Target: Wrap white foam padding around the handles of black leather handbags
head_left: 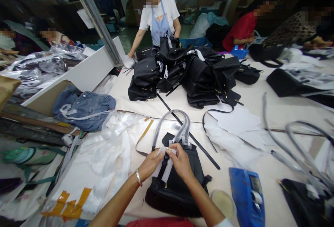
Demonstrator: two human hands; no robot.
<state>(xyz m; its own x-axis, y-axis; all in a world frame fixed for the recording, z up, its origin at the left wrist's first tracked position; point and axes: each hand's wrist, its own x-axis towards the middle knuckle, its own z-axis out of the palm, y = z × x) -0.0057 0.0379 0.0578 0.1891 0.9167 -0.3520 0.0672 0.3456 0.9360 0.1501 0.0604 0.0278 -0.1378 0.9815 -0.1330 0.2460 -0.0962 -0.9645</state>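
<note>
A black bag [182,181] lies on the pale table in front of me, its two handles [185,124] wrapped in clear film and pointing away. Over the bag's upper middle, my left hand [150,162], below a silver bracelet, pinches a white paper strip [167,173]. My right hand [180,158] is closed beside it, thumb and fingers at a small gold-coloured metal part by the top of the same strip. A black strap with a buckle runs down under the fingers.
Black bags [203,77] are piled across the table, with a person [159,18] behind them. White sheets [235,126] lie to the right, near a blue tape dispenser [246,195]. A denim bag [83,108] and crumpled white wrapping [112,154] are at the left.
</note>
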